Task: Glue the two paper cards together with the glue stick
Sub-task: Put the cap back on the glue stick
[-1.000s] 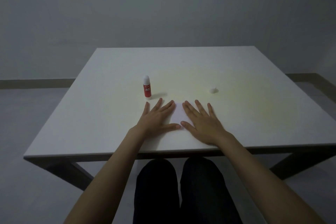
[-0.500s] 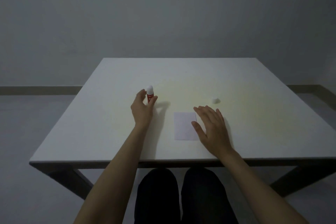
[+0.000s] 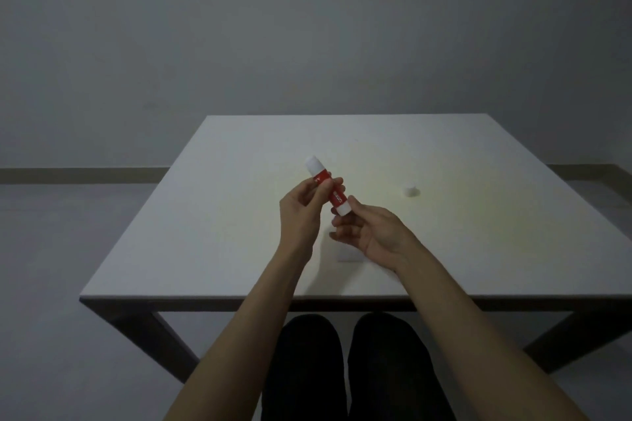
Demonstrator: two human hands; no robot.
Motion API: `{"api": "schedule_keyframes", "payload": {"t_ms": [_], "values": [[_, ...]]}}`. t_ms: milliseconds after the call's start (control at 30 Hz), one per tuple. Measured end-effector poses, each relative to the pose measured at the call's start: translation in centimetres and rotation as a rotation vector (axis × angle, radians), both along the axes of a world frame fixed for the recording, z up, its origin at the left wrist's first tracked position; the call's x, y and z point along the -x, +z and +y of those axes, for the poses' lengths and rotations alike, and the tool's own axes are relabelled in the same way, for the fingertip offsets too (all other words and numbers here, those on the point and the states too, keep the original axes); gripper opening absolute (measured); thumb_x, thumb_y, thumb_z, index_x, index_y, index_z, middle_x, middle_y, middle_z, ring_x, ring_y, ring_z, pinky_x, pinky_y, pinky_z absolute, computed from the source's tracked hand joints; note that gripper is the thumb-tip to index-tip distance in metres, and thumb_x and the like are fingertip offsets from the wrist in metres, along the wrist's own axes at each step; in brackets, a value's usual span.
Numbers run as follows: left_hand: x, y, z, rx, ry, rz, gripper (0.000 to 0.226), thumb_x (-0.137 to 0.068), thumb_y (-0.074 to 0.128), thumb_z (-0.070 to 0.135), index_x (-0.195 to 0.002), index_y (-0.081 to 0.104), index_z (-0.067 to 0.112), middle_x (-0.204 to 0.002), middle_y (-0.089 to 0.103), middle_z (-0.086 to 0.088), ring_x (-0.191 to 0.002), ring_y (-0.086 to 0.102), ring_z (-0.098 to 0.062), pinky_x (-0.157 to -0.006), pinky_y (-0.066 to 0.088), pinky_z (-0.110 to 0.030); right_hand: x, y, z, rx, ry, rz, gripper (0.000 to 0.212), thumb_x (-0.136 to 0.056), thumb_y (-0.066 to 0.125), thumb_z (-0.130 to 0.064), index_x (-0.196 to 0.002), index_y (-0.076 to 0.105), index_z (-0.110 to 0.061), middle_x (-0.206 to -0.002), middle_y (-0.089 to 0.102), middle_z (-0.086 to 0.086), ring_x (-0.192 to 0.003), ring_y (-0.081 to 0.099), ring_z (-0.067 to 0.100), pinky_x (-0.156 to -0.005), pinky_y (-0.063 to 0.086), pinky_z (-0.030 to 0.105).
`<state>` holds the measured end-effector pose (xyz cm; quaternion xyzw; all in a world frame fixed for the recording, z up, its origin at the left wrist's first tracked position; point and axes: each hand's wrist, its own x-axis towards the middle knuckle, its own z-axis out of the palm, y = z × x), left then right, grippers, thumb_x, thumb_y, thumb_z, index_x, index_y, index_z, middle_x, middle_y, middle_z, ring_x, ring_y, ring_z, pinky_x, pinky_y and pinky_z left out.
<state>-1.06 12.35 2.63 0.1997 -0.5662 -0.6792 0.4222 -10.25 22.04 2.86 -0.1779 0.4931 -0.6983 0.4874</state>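
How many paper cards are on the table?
1 that shows: a white paper card lies flat on the table, near its front edge, mostly hidden under the right hand. A second card may lie stacked with it; that cannot be told.

The glue stick (image 3: 327, 189) bears white lettering on its red label band, running along the barrel; the characters are too small and blurred to read. No other text, number or sign is legible.
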Motion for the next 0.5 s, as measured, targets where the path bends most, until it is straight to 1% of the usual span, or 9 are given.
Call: {"api": "schedule_keyframes", "payload": {"t_ms": [67,167,200,233,267,333,400,433,500], "values": [[0.1,0.3,0.0,-0.015,0.023,-0.006,0.006,-0.082,0.069,0.022,-0.083,0.075,0.023,-0.086,0.078,-0.001,-0.088,0.073,-0.017,-0.078,0.054,-0.021,-0.5,-0.2,-0.1,0.051,-0.139,0.358,0.011,-0.088,0.062,-0.013,-0.088,0.059,-0.003,-0.077,0.066,0.010,-0.062,0.065,0.014,-0.069,0.057,0.024],[0.6,0.0,0.5,-0.062,0.097,-0.047,0.016,-0.078,0.073,0.022,-0.090,0.073,0.011,-0.089,0.076,-0.008,-0.087,0.072,-0.018,-0.079,0.051,-0.022,-0.9,-1.4,-0.2,-0.080,-0.468,1.498,0.022,-0.077,0.075,-0.013,-0.086,0.056,-0.003,-0.079,0.066,0.009,-0.066,0.062,0.017,-0.067,0.054,0.025],[0.7,-0.2,0.6,-0.070,0.118,-0.061,0.016,-0.078,0.073,0.022,-0.090,0.072,0.012,-0.089,0.075,-0.007,-0.086,0.072,-0.015,-0.077,0.051,-0.019,-0.8,-1.8,-0.2,-0.104,-0.533,1.725,0.027,-0.075,0.077,-0.016,-0.088,0.058,-0.002,-0.080,0.067,0.011,-0.068,0.063,0.021,-0.066,0.055,0.029],[0.8,-0.3,0.7,-0.069,0.124,-0.065,0.014,-0.078,0.074,0.021,-0.089,0.072,0.013,-0.088,0.075,-0.005,-0.084,0.072,-0.013,-0.074,0.051,-0.016,-0.8,-2.2,-0.2,-0.130,-0.543,1.766,0.032,-0.074,0.077,-0.021,-0.093,0.058,-0.003,-0.083,0.068,0.012,-0.069,0.063,0.023,-0.066,0.056,0.031],[0.8,-0.3,0.7,-0.073,0.119,-0.061,0.012,-0.077,0.074,0.021,-0.088,0.072,0.015,-0.087,0.076,-0.004,-0.082,0.072,-0.011,-0.071,0.051,-0.013,-0.8,-2.1,-0.2,-0.171,-0.477,1.605,0.038,-0.076,0.075,-0.028,-0.100,0.056,-0.006,-0.086,0.068,0.010,-0.071,0.063,0.022,-0.065,0.054,0.030],[0.6,-0.1,0.5,-0.082,0.101,-0.039,0.011,-0.076,0.076,0.020,-0.084,0.073,0.014,-0.083,0.076,-0.003,-0.080,0.072,-0.010,-0.067,0.051,-0.011,-0.9,-0.4,-0.1,-0.208,-0.212,0.792,0.051,-0.084,0.060,-0.048,-0.115,0.052,-0.009,-0.090,0.071,0.011,-0.069,0.066,0.020,-0.062,0.052,0.026],[0.5,-0.1,0.3,-0.061,0.092,-0.049,0.012,-0.075,0.077,0.021,-0.084,0.073,0.013,-0.082,0.076,-0.002,-0.081,0.072,-0.012,-0.069,0.052,-0.013,-0.2,0.4,0.3,-0.123,0.028,0.060,0.059,-0.091,0.040,-0.055,-0.112,0.059,-0.002,-0.080,0.073,0.016,-0.065,0.070,0.024,-0.060,0.058,0.031],[0.5,-0.1,0.4,-0.052,0.085,-0.057,0.014,-0.075,0.077,0.023,-0.084,0.073,0.013,-0.083,0.076,-0.003,-0.082,0.072,-0.013,-0.073,0.054,-0.016,0.1,0.2,0.4,-0.074,0.052,-0.078,0.056,-0.095,0.038,-0.048,-0.105,0.062,0.001,-0.074,0.074,0.015,-0.063,0.071,0.023,-0.060,0.059,0.031],[0.7,0.0,0.6,-0.050,0.085,-0.070,0.014,-0.074,0.077,0.024,-0.082,0.073,0.014,-0.081,0.076,-0.003,-0.082,0.072,-0.015,-0.076,0.056,-0.021,0.2,-0.1,0.4,0.014,-0.017,-0.034,0.035,-0.097,0.045,-0.030,-0.099,0.060,0.002,-0.070,0.073,0.011,-0.064,0.071,0.021,-0.062,0.059,0.028]]}}
